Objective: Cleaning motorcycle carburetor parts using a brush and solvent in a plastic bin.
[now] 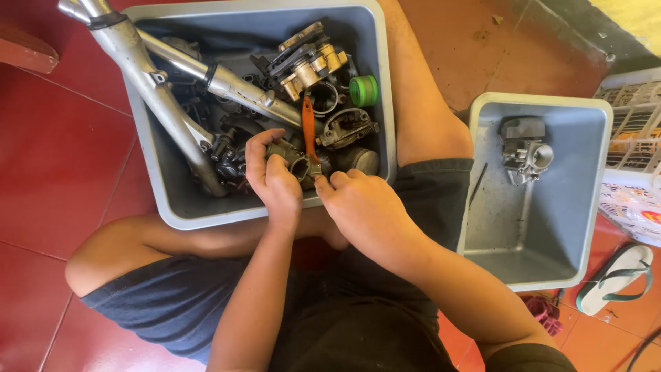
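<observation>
Both hands on small metal carburettor part (292, 157) at near edge of grey bin (180, 215).

L hand (274, 180) clenched on the part body; R hand (365, 207) pinches its R end at orange-handled tool (308, 127). Part likely heavy for size, rigid, prob. oily; grip best on body, not protruding fittings. Obstructions: silver frame tube (162, 96), brass-coloured carb (310, 62), green cap (363, 90). Second bin (592, 207), at R, holds one carb (525, 148).
</observation>
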